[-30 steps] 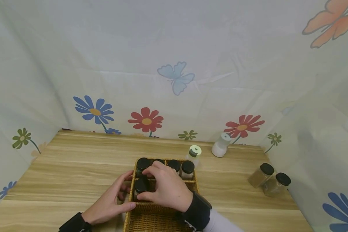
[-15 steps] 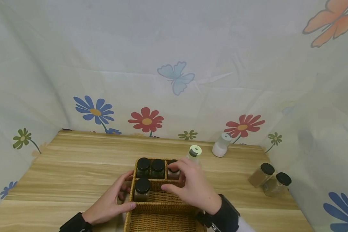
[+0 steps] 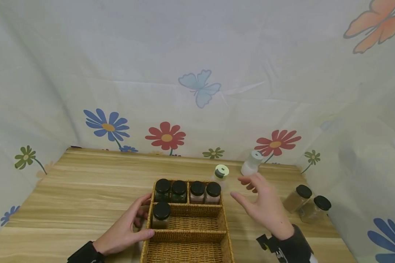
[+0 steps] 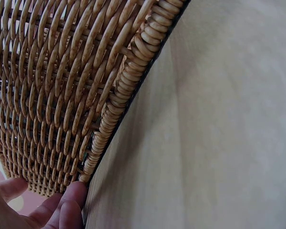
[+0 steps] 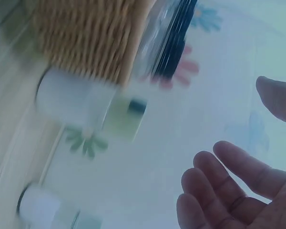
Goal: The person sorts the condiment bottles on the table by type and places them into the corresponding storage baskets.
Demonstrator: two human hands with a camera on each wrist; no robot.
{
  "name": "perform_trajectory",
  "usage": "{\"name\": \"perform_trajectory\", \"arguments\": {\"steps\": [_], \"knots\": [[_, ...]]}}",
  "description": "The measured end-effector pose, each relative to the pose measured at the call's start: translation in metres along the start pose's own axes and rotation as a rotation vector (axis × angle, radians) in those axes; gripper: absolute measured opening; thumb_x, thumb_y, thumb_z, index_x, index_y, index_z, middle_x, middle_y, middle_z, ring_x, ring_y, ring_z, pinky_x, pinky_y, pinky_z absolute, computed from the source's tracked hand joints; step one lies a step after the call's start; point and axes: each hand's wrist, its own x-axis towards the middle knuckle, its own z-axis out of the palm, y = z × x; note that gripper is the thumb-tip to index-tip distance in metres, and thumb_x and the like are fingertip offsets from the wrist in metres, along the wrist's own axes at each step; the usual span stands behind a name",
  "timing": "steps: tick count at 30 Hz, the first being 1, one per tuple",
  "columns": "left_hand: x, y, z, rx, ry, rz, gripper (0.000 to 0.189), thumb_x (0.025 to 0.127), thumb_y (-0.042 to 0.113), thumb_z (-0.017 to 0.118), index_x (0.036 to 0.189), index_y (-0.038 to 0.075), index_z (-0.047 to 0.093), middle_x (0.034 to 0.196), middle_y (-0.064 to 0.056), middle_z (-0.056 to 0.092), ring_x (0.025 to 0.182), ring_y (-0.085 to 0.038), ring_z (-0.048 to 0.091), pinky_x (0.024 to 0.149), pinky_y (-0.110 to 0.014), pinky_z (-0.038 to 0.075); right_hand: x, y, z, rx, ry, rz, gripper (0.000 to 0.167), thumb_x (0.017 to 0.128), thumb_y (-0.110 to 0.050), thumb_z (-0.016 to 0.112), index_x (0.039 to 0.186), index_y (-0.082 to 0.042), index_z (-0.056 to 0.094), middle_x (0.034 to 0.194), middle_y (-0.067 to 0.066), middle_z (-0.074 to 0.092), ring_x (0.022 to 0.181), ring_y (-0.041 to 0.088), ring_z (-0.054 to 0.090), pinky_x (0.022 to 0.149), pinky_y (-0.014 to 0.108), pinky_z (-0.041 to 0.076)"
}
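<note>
A brown wicker basket [image 3: 187, 231] with dividers stands on the table. My left hand [image 3: 126, 232] holds its left side, thumb over the rim; in the left wrist view the fingertips [image 4: 74, 193] lie against the weave low on the outer wall. Several black-lidded spice jars [image 3: 179, 191] stand upright in the two back compartments. One more black-lidded jar [image 3: 161, 215] is at the left end of the middle compartment. To the right of the basket, my right hand [image 3: 264, 204] is in the air, thumb and fingers apart, holding nothing.
Behind the basket's right corner stands a clear bottle with a pale green cap [image 3: 221, 171]. Farther right is a white-bottomed shaker [image 3: 251, 163]. Two black-lidded jars of brown powder [image 3: 295, 199] stand at the table's right. A flower-printed cloth [image 3: 197, 120] closes off the back.
My right hand has left the jars in the basket, passing over the back row, and moved right, out past the basket. The left hand has stayed at the basket's side.
</note>
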Motion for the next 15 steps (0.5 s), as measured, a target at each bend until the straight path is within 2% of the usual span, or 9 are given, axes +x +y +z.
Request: {"name": "perform_trajectory", "arguments": {"steps": [5,9,15], "knots": [[0.000,0.000,0.000,0.009,0.005,0.007,0.086,0.092,0.031,0.073,0.161,0.028,0.021,0.148,-0.010,0.044,0.104,-0.016,0.057,0.079,-0.029,0.049,-0.003,0.036,-0.016,-0.073,0.081,0.059,0.037,0.086,-0.026,0.083,0.116,-0.007,0.071,0.106,0.008,0.067,0.097,0.028,0.063,0.081,0.050,0.050],[0.000,-0.001,0.001,0.022,0.010,0.012,0.086,0.092,0.031,0.073,0.161,0.028,0.021,0.147,-0.010,0.045,0.103,-0.015,0.057,0.078,-0.029,0.048,-0.006,0.061,-0.027,-0.114,0.112,0.123,0.042,0.087,-0.030,0.082,0.118,-0.004,0.070,0.112,0.015,0.066,0.103,0.036,0.062,0.085,0.056,0.047],[0.000,-0.002,0.000,0.015,0.003,0.012,0.085,0.093,0.030,0.072,0.161,0.026,0.020,0.148,-0.011,0.044,0.104,-0.015,0.057,0.080,-0.029,0.049,-0.009,0.086,-0.046,-0.171,0.100,0.237,0.052,0.091,-0.036,0.077,0.125,0.001,0.066,0.119,0.022,0.061,0.110,0.043,0.057,0.086,0.061,0.044]]}}
